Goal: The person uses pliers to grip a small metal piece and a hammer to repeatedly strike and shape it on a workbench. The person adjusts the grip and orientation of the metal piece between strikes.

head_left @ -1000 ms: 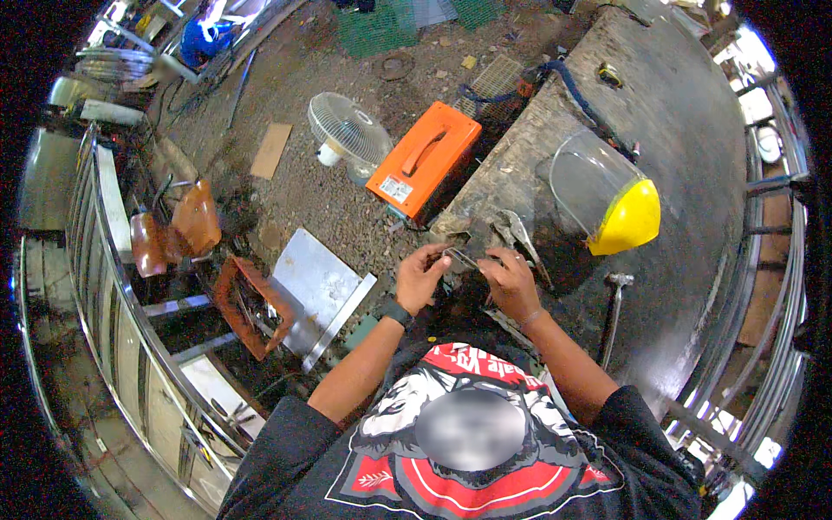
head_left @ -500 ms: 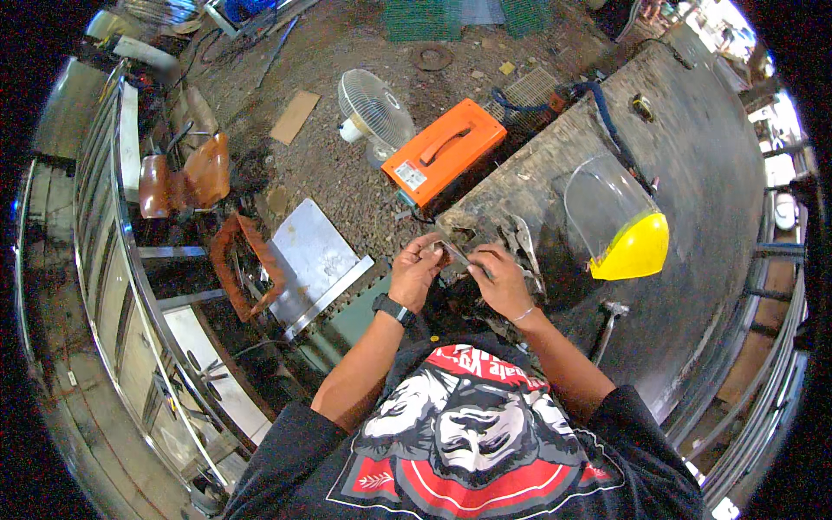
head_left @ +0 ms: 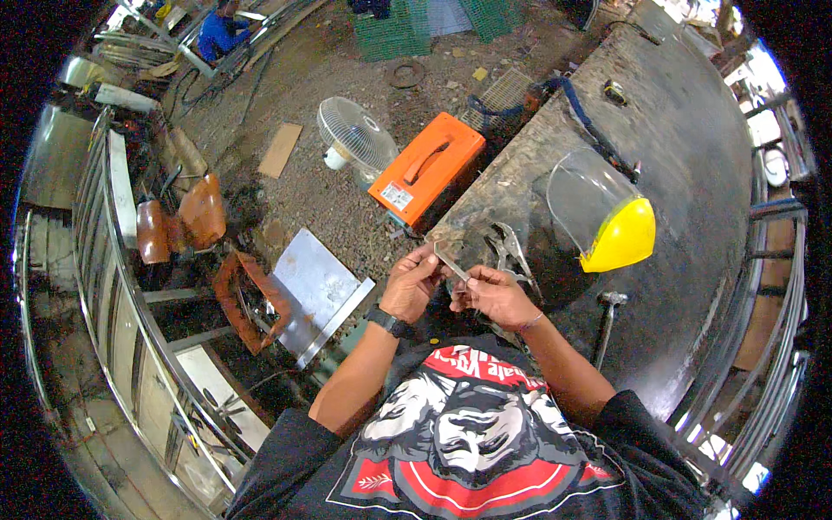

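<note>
Two hands met over the desk (head_left: 693, 173) edge — the left hand (head_left: 412, 284) and right hand (head_left: 492, 295) each pinched an end of a small metal strip (head_left: 452, 261) between them. Just beyond the right hand lay locking pliers (head_left: 511, 251); farther right, a yellow face shield (head_left: 607, 217) and a hammer (head_left: 607, 316).

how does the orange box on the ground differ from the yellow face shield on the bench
The orange box is rectangular, opaque, with a handle on top; the face shield is curved, with a clear visor and yellow headpiece. The box sits on the dirt floor; the shield lies on the workbench.
</note>
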The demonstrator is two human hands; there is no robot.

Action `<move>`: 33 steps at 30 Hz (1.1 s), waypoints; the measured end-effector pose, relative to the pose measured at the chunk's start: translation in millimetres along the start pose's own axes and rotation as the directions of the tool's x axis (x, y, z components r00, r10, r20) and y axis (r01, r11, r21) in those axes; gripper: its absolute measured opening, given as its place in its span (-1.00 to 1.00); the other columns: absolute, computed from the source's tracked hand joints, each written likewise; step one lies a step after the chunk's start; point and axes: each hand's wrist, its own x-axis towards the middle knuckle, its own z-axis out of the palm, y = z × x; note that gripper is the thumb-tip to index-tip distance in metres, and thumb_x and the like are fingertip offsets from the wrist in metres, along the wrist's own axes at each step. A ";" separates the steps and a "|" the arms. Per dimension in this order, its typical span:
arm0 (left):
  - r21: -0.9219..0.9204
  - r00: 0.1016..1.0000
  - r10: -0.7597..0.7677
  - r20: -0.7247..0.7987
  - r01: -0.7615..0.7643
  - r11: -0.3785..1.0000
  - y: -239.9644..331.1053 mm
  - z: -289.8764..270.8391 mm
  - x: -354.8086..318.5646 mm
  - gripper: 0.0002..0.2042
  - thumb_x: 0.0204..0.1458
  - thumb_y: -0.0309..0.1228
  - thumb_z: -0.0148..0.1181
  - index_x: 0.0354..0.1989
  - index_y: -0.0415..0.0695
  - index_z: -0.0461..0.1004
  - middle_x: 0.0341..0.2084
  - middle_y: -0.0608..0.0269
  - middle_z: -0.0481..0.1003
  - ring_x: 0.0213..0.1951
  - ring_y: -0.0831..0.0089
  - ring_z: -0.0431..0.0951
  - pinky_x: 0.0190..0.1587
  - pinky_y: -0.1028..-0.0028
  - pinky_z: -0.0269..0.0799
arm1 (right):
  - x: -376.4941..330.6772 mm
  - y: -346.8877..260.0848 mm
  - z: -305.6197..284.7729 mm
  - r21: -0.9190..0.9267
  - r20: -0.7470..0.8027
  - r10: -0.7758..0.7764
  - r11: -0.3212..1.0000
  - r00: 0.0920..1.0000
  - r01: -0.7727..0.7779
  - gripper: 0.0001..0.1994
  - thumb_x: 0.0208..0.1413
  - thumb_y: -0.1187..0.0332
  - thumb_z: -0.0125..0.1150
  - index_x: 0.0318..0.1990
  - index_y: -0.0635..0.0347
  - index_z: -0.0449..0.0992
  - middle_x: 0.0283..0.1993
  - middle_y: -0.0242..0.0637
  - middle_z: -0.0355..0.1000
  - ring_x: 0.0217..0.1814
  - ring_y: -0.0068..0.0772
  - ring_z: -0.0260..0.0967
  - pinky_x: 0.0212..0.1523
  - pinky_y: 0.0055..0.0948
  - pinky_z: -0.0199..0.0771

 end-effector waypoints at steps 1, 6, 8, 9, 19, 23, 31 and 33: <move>0.025 1.000 -0.014 0.005 0.014 1.000 4.3 6.0 0.7 -0.76 0.25 -0.42 0.25 0.05 -0.19 0.53 -0.12 0.17 0.62 -0.12 0.36 0.61 0.01 0.32 0.54 | -1.9 -5.2 6.3 0.145 0.018 0.019 0.989 1.000 -0.021 -0.81 0.39 0.34 0.08 0.00 0.26 0.47 -0.09 -0.13 0.54 -0.08 -0.07 0.57 0.04 -0.10 0.56; 0.042 0.990 -0.029 0.140 0.024 0.999 17.8 28.0 4.3 -0.79 0.25 -0.37 0.26 0.00 -0.16 0.53 -0.16 0.13 0.62 -0.14 0.30 0.64 -0.03 0.27 0.57 | -3.5 -12.0 19.9 0.344 -0.008 0.040 0.938 0.999 -0.035 -0.78 0.39 0.27 0.13 0.03 0.21 0.48 -0.11 -0.17 0.56 -0.05 -0.16 0.59 0.07 -0.08 0.61; 0.044 0.989 -0.040 0.143 0.034 0.998 19.7 23.7 6.8 -0.81 0.26 -0.38 0.25 -0.01 -0.15 0.53 -0.18 0.15 0.63 -0.14 0.31 0.64 -0.04 0.27 0.57 | 1.9 -8.2 19.7 0.368 -0.093 0.061 0.930 0.994 -0.022 -0.73 0.36 0.23 0.18 0.03 0.23 0.49 -0.11 -0.18 0.56 -0.08 -0.18 0.59 0.03 -0.09 0.63; 0.071 0.988 -0.050 0.148 0.040 0.997 21.7 20.9 8.3 -0.79 0.25 -0.39 0.25 0.00 -0.16 0.53 -0.18 0.16 0.64 -0.14 0.32 0.64 -0.04 0.27 0.57 | 5.2 -6.1 19.0 0.379 -0.134 0.072 0.925 0.988 -0.016 -0.71 0.35 0.21 0.20 0.03 0.23 0.49 -0.11 -0.18 0.56 -0.09 -0.19 0.59 0.00 -0.09 0.64; 0.837 0.937 0.348 -0.034 -0.164 0.522 -5.1 -58.3 25.4 -0.53 0.07 -0.51 0.39 0.20 -0.20 0.48 -0.09 0.18 0.62 -0.09 0.40 0.61 0.01 0.39 0.53 | 41.4 31.5 -14.8 -0.838 -0.364 -0.590 0.545 0.721 0.023 -0.79 0.25 0.29 0.30 -0.15 0.26 0.66 -0.39 -0.19 0.55 -0.33 -0.26 0.51 -0.24 -0.37 0.47; 0.957 0.863 0.498 0.084 -0.209 0.200 -12.3 -88.5 34.6 -0.44 -0.03 -0.44 0.47 0.22 -0.08 0.49 -0.02 0.07 0.58 -0.03 0.19 0.61 0.06 0.27 0.52 | 61.7 32.1 -35.1 -0.966 -0.217 -0.705 0.255 0.675 -0.044 -0.83 0.20 0.35 0.31 -0.15 0.24 0.65 -0.30 0.01 0.53 -0.26 0.11 0.49 -0.22 -0.11 0.48; 0.966 0.822 0.551 0.141 -0.236 0.104 -26.0 -83.4 55.1 -0.53 -0.03 -0.33 0.48 0.09 -0.10 0.55 0.01 -0.01 0.55 0.09 -0.04 0.51 0.14 0.14 0.45 | 101.5 14.9 -53.4 -0.988 -0.077 -0.566 0.151 0.821 0.011 -0.74 0.28 0.21 0.13 -0.19 0.22 0.62 -0.26 0.06 0.52 -0.19 0.22 0.48 -0.14 0.01 0.49; 0.959 0.801 0.578 0.159 -0.264 0.102 -28.1 -83.3 57.4 -0.56 -0.03 -0.33 0.48 0.06 -0.11 0.57 0.00 0.00 0.55 0.08 -0.04 0.52 0.14 0.14 0.45 | 104.4 11.4 -53.7 -0.993 -0.077 -0.563 0.116 0.823 -0.014 -0.75 0.27 0.22 0.14 -0.19 0.23 0.61 -0.24 0.06 0.53 -0.19 0.23 0.49 -0.14 0.03 0.50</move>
